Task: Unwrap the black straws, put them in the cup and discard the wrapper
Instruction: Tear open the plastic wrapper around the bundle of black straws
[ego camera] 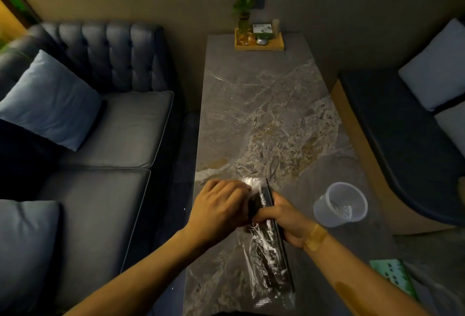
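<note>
A bundle of black straws [270,258] in a crinkled clear plastic wrapper [256,247] lies lengthwise above the near end of the grey marble table [264,119]. My right hand [286,217] grips the bundle around its middle from the right. My left hand [221,207] is closed on the wrapper's far end, where the plastic bunches and glints. A translucent plastic cup [339,205] stands upright on the table to the right of my hands, apart from them. It looks empty of straws.
A wooden tray [259,41] with a small plant and small items sits at the table's far end. A green printed packet [392,278] lies at the near right. A dark sofa [105,127] with cushions runs along the left; a bench seat [402,134] is on the right.
</note>
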